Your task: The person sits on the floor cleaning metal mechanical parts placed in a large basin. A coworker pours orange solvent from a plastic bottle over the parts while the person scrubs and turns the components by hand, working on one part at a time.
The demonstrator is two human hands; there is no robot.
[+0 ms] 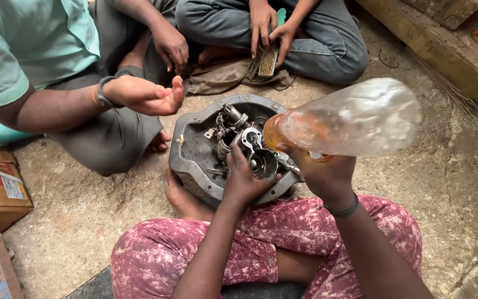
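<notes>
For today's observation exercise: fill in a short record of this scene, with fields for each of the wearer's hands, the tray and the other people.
left hand: grips a metal engine part over the tray
right hand: holds a clear plastic bottle of amber liquid, tilted toward the part
tray: grey metal, on the floor, holding small metal parts
co-workers: one open palm; another holds a brush

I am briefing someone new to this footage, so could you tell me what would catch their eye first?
The clear plastic bottle of amber liquid stands out, tipped by the right hand over a metal part that the left hand holds in a grey metal pan at centre. At upper left, another person's open palm reaches toward the pan.
</notes>
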